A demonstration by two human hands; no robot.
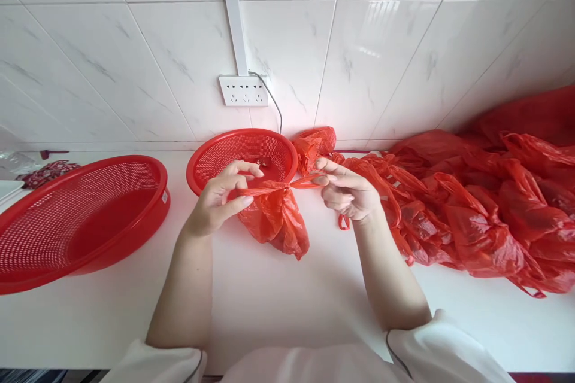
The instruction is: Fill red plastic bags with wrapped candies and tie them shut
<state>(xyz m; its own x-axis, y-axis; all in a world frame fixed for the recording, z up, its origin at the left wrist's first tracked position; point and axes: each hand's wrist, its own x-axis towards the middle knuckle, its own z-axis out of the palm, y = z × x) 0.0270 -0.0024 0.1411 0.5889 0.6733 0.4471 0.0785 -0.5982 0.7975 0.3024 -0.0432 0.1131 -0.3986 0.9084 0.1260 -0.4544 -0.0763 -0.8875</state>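
Observation:
Between my hands hangs a red plastic bag (281, 224), its two handles drawn out sideways from a twisted or knotted neck. My left hand (223, 194) pinches the left handle between thumb and fingers. On the other side, my right hand (348, 188) grips the right handle with its fingertips. The bag's lower part bulges over the white table; its contents cannot be made out. Just behind the bag stands a small red mesh basket (215, 149), with something small and dark inside that I cannot make out.
A large red basket (148, 215) stands at the left. Many red plastic bags (476, 215) are heaped along the right side. One more red bag (314, 146) lies by the wall. A white socket panel (245, 91) with a grey cable is on the tiled wall.

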